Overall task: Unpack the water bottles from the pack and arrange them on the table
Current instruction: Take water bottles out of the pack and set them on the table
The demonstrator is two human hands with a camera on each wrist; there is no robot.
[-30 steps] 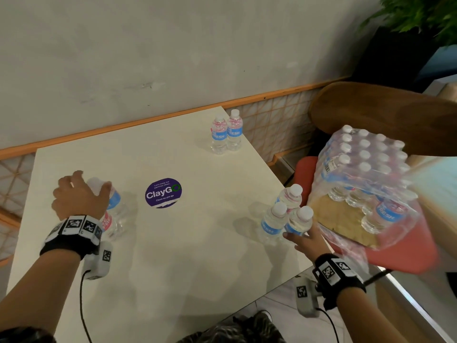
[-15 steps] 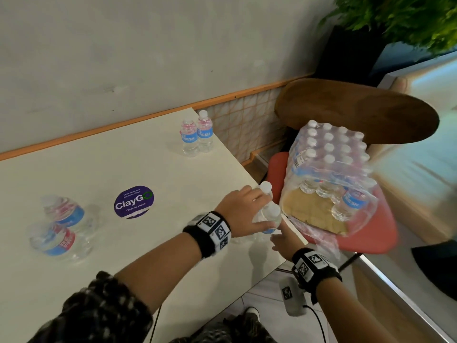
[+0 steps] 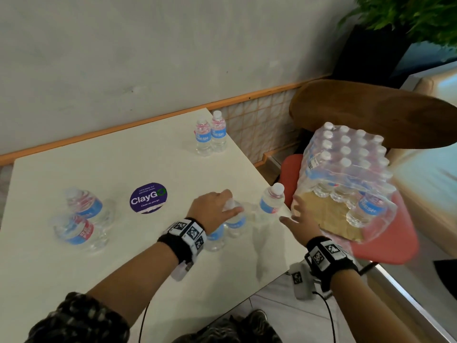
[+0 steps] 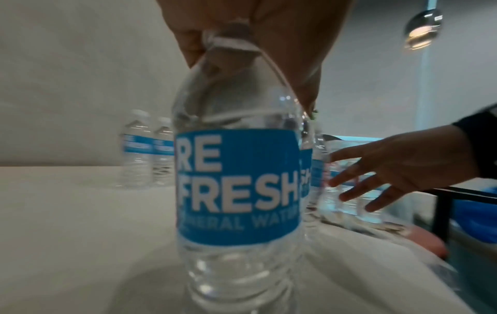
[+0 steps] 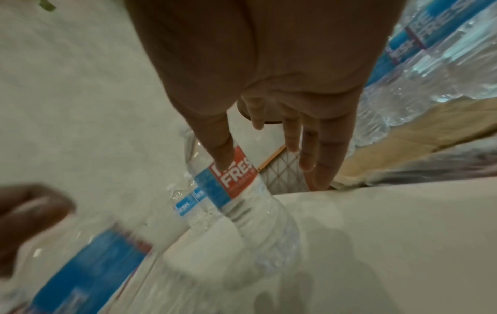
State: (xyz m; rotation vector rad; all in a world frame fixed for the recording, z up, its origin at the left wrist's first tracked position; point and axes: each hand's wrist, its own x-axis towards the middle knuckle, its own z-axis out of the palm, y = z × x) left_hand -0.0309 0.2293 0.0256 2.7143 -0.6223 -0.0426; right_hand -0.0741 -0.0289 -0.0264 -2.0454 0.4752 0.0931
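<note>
Seven bottles stand on the worktop [image 3: 123,268]; most remain wrapped in the pack [image 3: 346,174] on the chair beside its right edge. My left hand [image 3: 212,209] pinches a bottle [image 3: 235,219] near that edge; my right hand [image 3: 304,224] fingers are spread, reaching for the pack.

Bottle label [image 4: 238,187] reads "RE FRESH"; table sticker [image 3: 148,198] "ClayGo"

purple ClayGo sticker [image 3: 148,198], red chair seat [image 3: 385,246], potted plant [image 3: 408,18]
</note>
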